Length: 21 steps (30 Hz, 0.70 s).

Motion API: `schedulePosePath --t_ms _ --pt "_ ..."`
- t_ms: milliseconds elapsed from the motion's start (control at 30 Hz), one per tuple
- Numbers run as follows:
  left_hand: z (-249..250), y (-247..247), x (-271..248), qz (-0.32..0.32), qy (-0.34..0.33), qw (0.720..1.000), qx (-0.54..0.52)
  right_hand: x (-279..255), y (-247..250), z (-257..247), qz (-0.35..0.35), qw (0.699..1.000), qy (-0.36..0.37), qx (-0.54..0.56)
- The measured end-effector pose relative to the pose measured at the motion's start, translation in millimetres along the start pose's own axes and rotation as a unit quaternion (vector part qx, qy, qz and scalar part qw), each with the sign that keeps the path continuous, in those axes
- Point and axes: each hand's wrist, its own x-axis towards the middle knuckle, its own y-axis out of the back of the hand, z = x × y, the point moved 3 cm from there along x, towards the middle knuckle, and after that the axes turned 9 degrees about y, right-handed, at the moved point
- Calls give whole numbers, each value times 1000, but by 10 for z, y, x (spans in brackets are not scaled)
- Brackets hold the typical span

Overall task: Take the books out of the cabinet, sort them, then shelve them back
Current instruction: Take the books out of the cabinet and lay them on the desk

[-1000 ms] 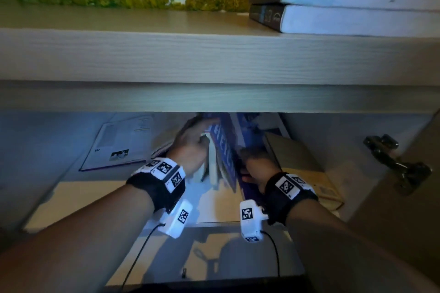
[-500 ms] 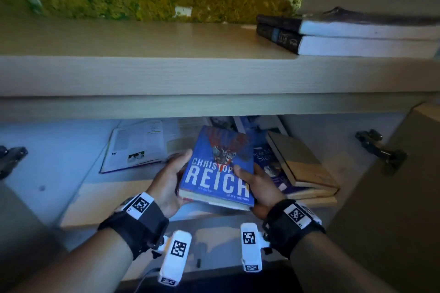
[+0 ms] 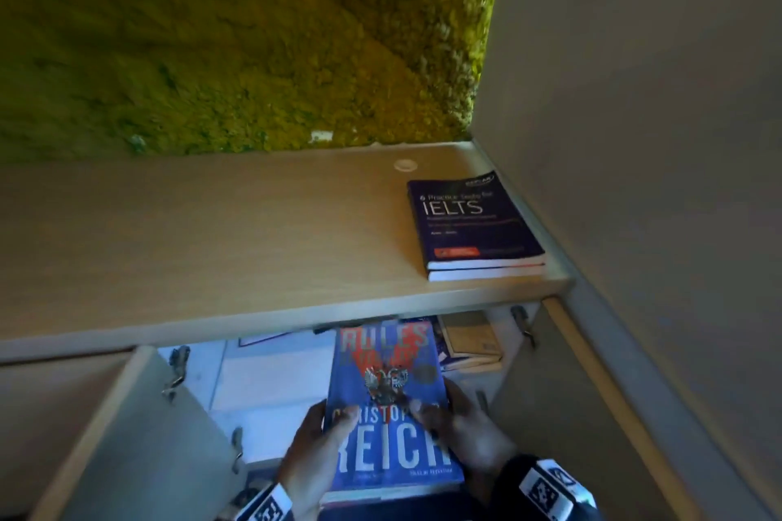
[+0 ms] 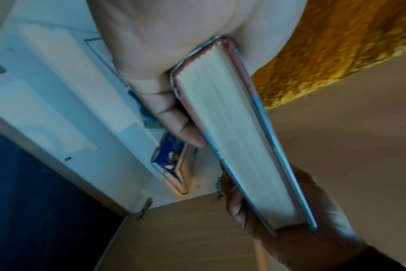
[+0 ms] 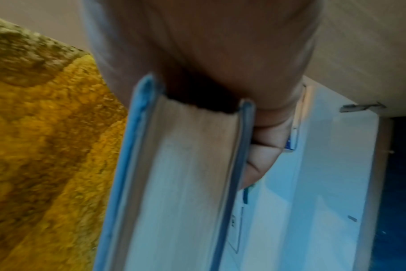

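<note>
Both hands, left (image 3: 315, 446) and right (image 3: 467, 434), clasp the book (image 3: 391, 406) by its side edges; stiff, fairly heavy, likely slick-covered.

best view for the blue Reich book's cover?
Head view: the blue book faces the camera, title and author readable, left hand and right hand gripping its sides. Both wrist views show only its page edges and cover rims.

Both hands (image 3: 315, 465) (image 3: 469, 436) grip blue book (image 3: 391, 406); IELTS book (image 3: 474, 220) flat on cabinet top (image 3: 211, 233)
</note>
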Motion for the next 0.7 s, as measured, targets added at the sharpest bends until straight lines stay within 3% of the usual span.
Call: schedulePosePath --t_ms 133,300,567,700 --pt "513 87 -454 -9 -46 997 -60 -165 -128 -770 23 999 39 10" --pt "1389 200 -400 -25 -141 987 -73 334 -172 -1412 100 991 76 -38" --pt "2195 238 777 83 -233 967 59 1523 2 -1792 137 974 133 -124" --pt "2342 289 1436 89 -210 958 173 2030 65 -1671 142 967 143 -156"
